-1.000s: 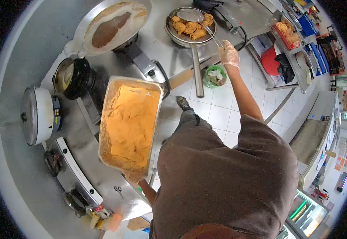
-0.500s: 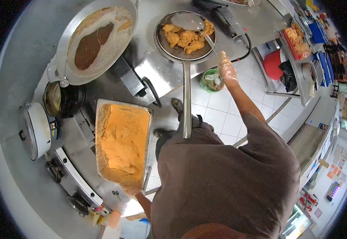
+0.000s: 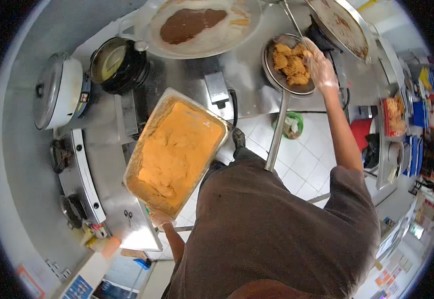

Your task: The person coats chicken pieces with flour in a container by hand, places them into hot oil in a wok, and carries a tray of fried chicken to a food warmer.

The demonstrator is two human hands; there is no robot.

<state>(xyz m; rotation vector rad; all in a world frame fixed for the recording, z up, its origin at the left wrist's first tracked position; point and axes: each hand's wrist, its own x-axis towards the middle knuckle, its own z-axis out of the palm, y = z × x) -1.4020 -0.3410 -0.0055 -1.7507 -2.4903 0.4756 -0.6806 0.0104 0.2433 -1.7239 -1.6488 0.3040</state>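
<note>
My left hand (image 3: 161, 218), in a clear glove, grips the near end of a deep metal tray (image 3: 142, 195) filled with orange flour-like coating (image 3: 177, 149). My right hand (image 3: 321, 70), also in a clear glove, is closed on the thin handle of a metal skimmer (image 3: 293, 20); its head is mostly cut off at the top edge. Beside that hand a round long-handled strainer (image 3: 278, 130) holds several pieces of golden fried chicken (image 3: 291, 65). The strainer's handle points toward my body.
A large pan (image 3: 149, 42) with pale and dark brown residue stands at the back. Another wide pan (image 3: 341, 25) is at the back right. To the left are a black pot (image 3: 127, 74), a white lidded cooker (image 3: 67, 94) and scissors (image 3: 127, 215). A green-lined bin (image 3: 295, 127) sits on the floor.
My right hand, open earlier, has reached the skimmer and closed on it. The skimmer's head has left the chicken and moved up. My view has turned, and the tray appears more slanted.
</note>
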